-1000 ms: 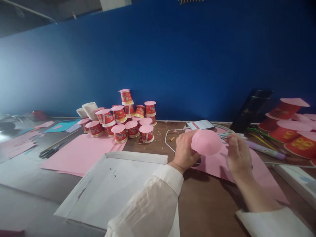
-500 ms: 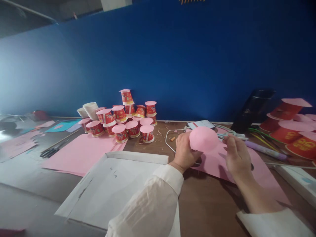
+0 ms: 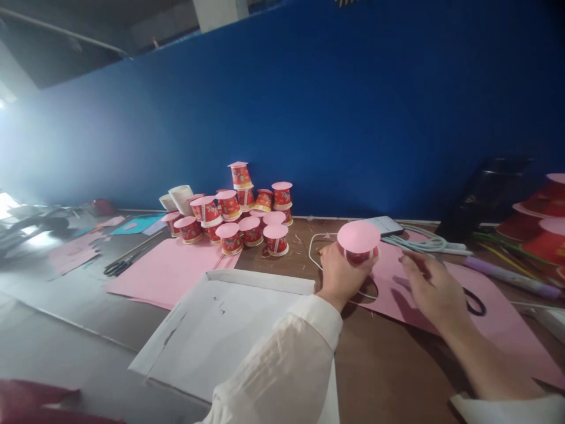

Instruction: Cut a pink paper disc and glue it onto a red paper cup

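My left hand [image 3: 343, 275] is wrapped round an upside-down red paper cup [image 3: 359, 257]. A pink paper disc [image 3: 358, 237] lies across the cup's base and overhangs its edge. To the right, my right hand [image 3: 435, 288] is apart from the cup, its fingers loosely bent with nothing visible in them. Below that hand, scissors lie on a pink paper sheet [image 3: 498, 335]; a dark scissors handle [image 3: 475, 301] shows past the hand, which hides the middle of the scissors.
Stacked red cups with pink discs [image 3: 251, 229] stand at the back, beside white cups [image 3: 180, 199]. Pink sheets [image 3: 163, 271] and a white box lid [image 3: 238, 335] lie left. A phone [image 3: 386, 225], coiled cable [image 3: 419, 238] and purple tube [image 3: 512, 277] lie right, near larger red cups [image 3: 549, 241].
The cup in my left hand has tipped from facing me to nearly upright, its red side now showing. My right hand has drawn away from the disc. The view has shifted right.
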The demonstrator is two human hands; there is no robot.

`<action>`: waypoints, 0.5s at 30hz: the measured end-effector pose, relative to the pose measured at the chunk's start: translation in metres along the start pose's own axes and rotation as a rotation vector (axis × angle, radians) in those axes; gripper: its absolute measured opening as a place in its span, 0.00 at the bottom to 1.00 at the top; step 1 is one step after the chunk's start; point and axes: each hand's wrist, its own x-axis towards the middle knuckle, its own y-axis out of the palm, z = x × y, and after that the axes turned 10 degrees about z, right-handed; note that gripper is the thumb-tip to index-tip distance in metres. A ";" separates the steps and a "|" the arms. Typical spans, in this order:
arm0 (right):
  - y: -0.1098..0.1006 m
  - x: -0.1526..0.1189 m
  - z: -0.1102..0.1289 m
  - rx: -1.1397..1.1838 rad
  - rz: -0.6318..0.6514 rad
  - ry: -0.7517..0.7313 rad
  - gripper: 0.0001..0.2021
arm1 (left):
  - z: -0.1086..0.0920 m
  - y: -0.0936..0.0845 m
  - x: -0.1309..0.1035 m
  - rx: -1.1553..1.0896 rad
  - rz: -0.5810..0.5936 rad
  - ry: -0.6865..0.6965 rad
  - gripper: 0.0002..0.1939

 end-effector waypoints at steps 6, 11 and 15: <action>0.012 -0.001 0.000 -0.155 0.186 -0.091 0.17 | -0.003 -0.007 0.001 0.018 -0.114 -0.065 0.27; 0.012 0.000 -0.002 -0.220 0.256 -0.105 0.17 | -0.015 -0.023 0.007 -0.028 -0.160 -0.099 0.28; 0.014 0.001 -0.009 -0.212 0.244 -0.147 0.15 | -0.022 -0.053 0.012 -0.013 -0.234 0.006 0.26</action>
